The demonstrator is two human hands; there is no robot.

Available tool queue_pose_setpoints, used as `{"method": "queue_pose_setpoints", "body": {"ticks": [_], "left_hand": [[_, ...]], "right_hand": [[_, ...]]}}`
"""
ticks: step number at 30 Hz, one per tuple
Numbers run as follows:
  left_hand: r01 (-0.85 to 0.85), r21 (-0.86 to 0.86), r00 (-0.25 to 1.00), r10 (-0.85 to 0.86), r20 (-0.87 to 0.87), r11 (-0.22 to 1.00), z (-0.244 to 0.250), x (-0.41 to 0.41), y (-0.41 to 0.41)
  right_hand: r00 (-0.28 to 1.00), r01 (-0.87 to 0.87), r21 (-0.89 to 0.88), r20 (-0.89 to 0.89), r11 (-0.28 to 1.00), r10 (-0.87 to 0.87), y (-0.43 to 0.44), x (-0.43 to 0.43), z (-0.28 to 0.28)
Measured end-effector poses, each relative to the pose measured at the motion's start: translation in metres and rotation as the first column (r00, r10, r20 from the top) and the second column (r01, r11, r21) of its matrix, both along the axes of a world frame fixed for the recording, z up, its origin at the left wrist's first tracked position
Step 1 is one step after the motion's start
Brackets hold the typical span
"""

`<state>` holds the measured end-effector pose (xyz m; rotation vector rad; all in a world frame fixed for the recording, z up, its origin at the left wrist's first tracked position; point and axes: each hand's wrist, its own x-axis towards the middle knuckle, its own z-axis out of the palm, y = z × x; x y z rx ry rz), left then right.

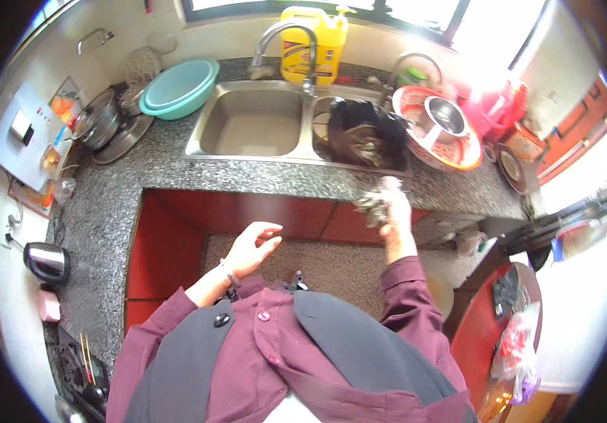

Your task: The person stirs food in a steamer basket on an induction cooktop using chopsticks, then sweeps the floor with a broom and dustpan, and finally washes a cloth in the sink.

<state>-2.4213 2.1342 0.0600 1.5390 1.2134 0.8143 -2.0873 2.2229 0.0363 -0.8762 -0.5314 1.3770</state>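
Note:
My right hand (399, 217) is closed around a ragged grey-white clump (373, 206), too blurred to name more exactly. It is in front of the counter edge, below the right sink basin. In that basin stands a black plastic bag (343, 119), its mouth spread and brownish-grey scraps (367, 148) visible inside. My left hand (250, 248) hangs in the air before the counter with nothing in it, thumb and fingers apart. A bracelet circles the left wrist. The left sink basin (253, 127) lies beyond the left hand, under a curved chrome faucet (311, 53).
Teal plastic basins (179, 90) stand left of the sink, a yellow pump jug (322, 47) behind it. A red-and-white basin (414, 140) holding a small pot (447, 116) is at the right. An electric kettle (46, 261) sits far left. Plastic bags (515, 338) lie on a red table (472, 328).

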Motion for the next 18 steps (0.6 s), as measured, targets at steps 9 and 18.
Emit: {"method": "queue_pose_setpoints", "body": {"ticks": [9,18], "left_hand": [[-0.121,-0.175,0.989,0.134,0.061,0.977,-0.017,-0.018,0.101],[-0.284,-0.271,0.887,0.360,0.290,0.920,-0.046,-0.096,0.163]], "right_hand": [[-0.450,0.375,0.311,0.885,0.873,-0.122,0.074,0.089,-0.102],[-0.401,0.048,0.082,0.915,0.995,-0.056,0.073,-0.081,-0.098]]}}
